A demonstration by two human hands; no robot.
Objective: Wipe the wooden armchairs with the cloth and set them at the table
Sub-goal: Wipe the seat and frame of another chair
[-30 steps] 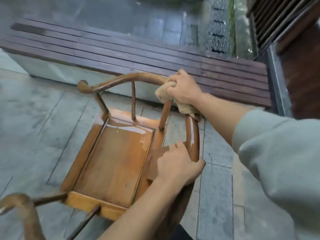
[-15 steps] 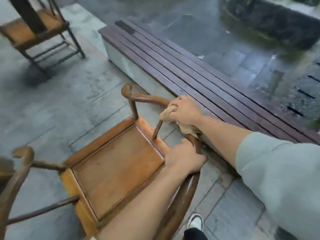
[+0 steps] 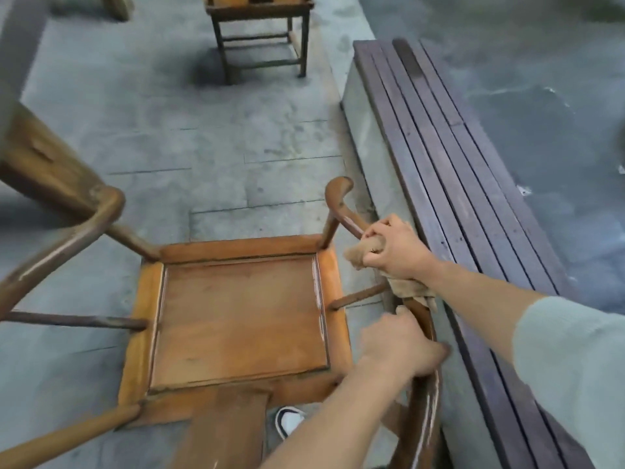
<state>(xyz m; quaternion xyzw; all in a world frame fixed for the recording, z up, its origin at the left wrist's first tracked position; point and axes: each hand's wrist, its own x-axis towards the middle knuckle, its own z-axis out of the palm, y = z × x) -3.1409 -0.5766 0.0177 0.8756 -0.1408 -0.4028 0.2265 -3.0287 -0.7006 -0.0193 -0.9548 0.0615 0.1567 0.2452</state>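
A: Now that your view has swung round, where's the cloth (image 3: 399, 280)?
B: Your right hand (image 3: 395, 252) clamps it on the armchair (image 3: 236, 313) rail; your left hand (image 3: 400, 346) grips the rail — keep wiping

An outdoor courtyard or terrace: the floor is grey stone paving slabs (image 3: 209, 137), blotched and weathered. Along the right edge runs a long low bench of dark brown wooden slats (image 3: 449, 184) on a pale concrete base, with wet-looking dark stone ground (image 3: 541, 79) past it. Round-backed orange-brown wooden armchairs (image 3: 236, 319) stand on the paving in the open, another (image 3: 260, 32) farther off.
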